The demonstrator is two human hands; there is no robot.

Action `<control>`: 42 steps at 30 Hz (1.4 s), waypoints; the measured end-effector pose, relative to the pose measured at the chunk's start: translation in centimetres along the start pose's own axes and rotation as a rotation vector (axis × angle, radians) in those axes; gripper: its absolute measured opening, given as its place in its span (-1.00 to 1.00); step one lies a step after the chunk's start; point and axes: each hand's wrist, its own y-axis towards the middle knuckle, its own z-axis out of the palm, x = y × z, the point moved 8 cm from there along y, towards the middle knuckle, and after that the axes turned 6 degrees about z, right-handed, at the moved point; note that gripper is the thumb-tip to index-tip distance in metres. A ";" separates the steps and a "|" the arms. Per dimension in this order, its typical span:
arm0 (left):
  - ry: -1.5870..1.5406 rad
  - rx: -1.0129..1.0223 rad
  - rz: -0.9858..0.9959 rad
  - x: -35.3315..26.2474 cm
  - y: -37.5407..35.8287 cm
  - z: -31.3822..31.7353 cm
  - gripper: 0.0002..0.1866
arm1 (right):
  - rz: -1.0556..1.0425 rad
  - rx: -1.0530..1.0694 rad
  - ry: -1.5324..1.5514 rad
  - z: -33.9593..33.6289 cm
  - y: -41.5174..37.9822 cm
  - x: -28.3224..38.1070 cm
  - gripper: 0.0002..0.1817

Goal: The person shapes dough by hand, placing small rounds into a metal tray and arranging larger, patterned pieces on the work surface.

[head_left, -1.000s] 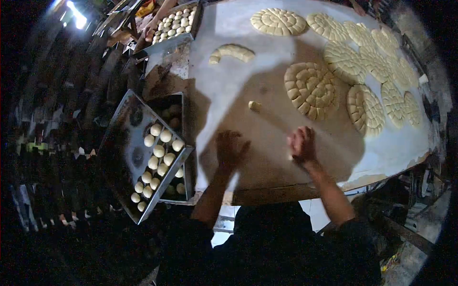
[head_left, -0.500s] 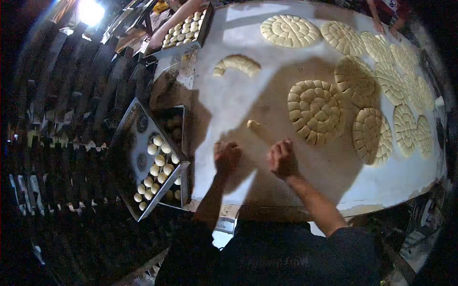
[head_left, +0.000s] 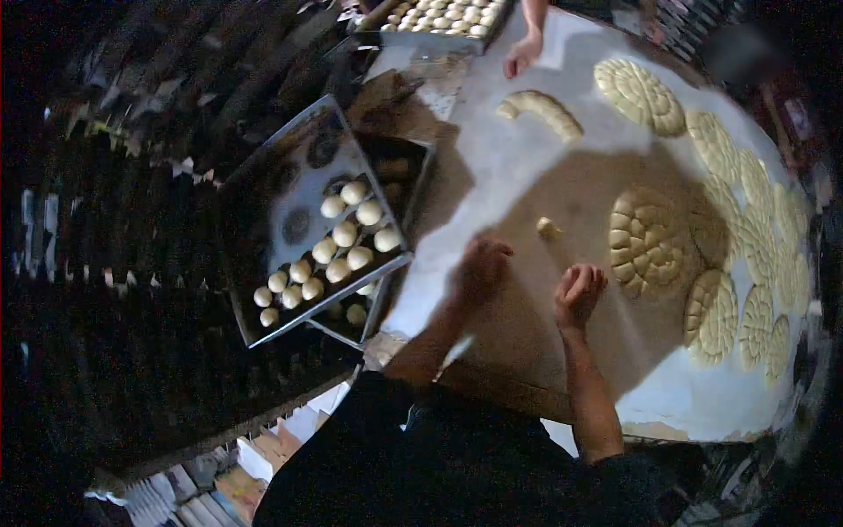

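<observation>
My right hand (head_left: 580,294) is over the shaded middle of the table with its fingers curled closed; whether anything is inside them is hidden. To its left, my left hand (head_left: 485,261) is dark and blurred near the table's left side, so its grip does not show clearly. A small lump of dough (head_left: 548,229) lies on the table just beyond and between my hands, touching neither. Right of my right hand lies a round coil of scored dough (head_left: 648,241). Farther back rests a curved, scored dough strip (head_left: 542,112).
Several scored dough rounds (head_left: 639,95) line the table's right side. At the left, a tilted metal tray (head_left: 323,307) holds several dough balls. Another tray (head_left: 430,39) of dough balls stands at the back, near another person's hand (head_left: 524,53).
The view has swung left, so the table sits farther right in it. The other person's hand now hangs over the table near the curved strip. The small dough lump still lies beyond my hands.
</observation>
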 end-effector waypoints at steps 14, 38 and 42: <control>-0.313 -0.089 -0.050 11.9 -10.4 -33.9 -0.57 | 0.300 0.819 0.404 -0.6 -2.0 17.5 -0.62; -0.668 0.719 -0.053 1.4 19.7 -9.6 -0.52 | -0.056 0.050 0.090 -3.1 -5.7 0.5 -0.89; -0.531 0.410 -0.411 10.4 30.6 10.7 -0.55 | 0.122 0.012 0.070 -8.5 -10.0 -7.3 -0.89</control>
